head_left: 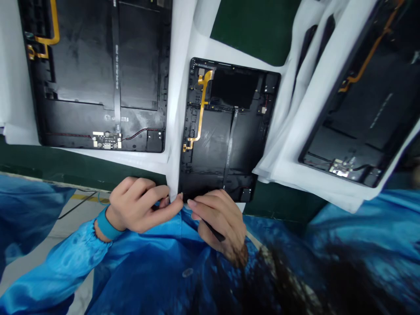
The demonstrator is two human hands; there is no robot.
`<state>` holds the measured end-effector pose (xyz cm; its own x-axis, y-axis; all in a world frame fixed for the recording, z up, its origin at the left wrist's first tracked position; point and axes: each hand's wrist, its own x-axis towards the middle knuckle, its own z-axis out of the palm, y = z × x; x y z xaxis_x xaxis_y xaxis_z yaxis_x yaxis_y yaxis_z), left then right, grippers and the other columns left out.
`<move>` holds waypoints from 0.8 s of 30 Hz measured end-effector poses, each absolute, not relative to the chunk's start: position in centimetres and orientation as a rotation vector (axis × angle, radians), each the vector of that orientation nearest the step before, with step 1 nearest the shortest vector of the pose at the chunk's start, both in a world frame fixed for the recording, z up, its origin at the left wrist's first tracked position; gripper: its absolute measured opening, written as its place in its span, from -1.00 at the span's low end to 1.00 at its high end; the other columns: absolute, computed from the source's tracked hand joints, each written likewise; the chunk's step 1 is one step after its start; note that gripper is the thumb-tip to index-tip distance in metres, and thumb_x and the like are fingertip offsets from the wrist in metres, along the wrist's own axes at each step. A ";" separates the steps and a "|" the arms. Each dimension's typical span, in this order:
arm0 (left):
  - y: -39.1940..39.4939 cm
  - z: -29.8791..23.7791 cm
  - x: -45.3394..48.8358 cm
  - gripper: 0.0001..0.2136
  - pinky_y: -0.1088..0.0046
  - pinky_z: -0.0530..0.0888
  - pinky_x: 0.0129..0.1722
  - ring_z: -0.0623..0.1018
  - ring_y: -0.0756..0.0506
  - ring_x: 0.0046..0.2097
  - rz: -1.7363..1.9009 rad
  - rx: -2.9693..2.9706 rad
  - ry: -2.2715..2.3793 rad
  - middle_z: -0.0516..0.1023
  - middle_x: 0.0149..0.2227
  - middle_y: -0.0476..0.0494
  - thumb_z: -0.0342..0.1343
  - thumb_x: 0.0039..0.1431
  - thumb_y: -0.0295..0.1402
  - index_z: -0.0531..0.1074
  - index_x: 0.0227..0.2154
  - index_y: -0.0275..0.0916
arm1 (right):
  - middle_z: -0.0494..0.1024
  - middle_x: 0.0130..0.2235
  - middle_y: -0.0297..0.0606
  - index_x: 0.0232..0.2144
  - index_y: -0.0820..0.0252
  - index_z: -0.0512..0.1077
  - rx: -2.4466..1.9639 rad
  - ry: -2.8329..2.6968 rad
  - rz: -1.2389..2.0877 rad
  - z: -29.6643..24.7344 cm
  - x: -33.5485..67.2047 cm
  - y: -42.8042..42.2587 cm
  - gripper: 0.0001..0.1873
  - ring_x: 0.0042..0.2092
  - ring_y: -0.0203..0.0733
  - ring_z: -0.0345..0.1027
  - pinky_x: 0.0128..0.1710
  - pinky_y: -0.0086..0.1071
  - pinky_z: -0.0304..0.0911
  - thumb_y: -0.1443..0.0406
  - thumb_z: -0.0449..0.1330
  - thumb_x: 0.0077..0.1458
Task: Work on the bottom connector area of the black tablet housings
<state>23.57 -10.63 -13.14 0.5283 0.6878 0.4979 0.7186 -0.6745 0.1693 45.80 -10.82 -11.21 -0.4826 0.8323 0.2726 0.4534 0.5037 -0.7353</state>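
An opened black tablet chassis [226,131] with a yellow flex cable [201,107] lies on white foam sheet [175,109] in the middle. My left hand [139,208], with a blue wrist strap, is curled at the chassis's near left corner, thumb and forefinger pinched at the edge of chassis and foam. My right hand [219,214] rests on the near edge of the chassis, fingers closed round a thin dark tool [213,232] that runs back toward my palm.
A second opened chassis [98,74] lies at the upper left and a third [364,100] at the right, each on white foam. The bench surface [252,26] is dark green. Blue smock sleeves fill the foreground; floor shows at lower left.
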 end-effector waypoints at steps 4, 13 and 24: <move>-10.8 -13.2 23.4 -0.67 0.44 0.25 -0.44 0.43 0.08 -0.35 -0.810 -2.694 -1.203 0.50 -0.36 0.14 0.23 0.05 -0.48 0.52 -0.13 0.03 | 0.60 -0.29 -0.24 0.00 0.26 0.41 -0.984 -2.219 0.791 -11.2 46.2 -10.7 -0.55 -0.30 -0.20 0.44 -0.38 -0.30 0.34 0.58 0.16 0.05; -11.6 -13.0 22.9 -0.76 0.53 0.39 -0.46 0.45 0.18 -0.36 -0.622 -2.714 -1.208 0.51 -0.35 0.21 0.10 0.27 -0.38 0.50 -0.07 0.08 | 0.62 -0.32 -0.23 -0.01 0.24 0.42 -1.010 -2.209 0.696 -11.7 46.0 -11.2 -0.61 -0.28 -0.15 0.46 -0.38 -0.23 0.36 0.54 0.17 0.11; -12.9 -13.8 22.1 -0.66 0.40 0.42 -0.29 0.53 -0.01 0.09 -0.438 -2.745 -1.211 0.59 -0.12 0.28 -0.13 0.41 -0.35 0.40 0.10 0.13 | 0.55 -0.30 -0.23 -0.05 0.27 0.46 -1.059 -2.185 0.603 -11.6 46.2 -11.3 -0.64 -0.20 -0.18 0.45 -0.30 -0.25 0.48 0.54 0.21 0.10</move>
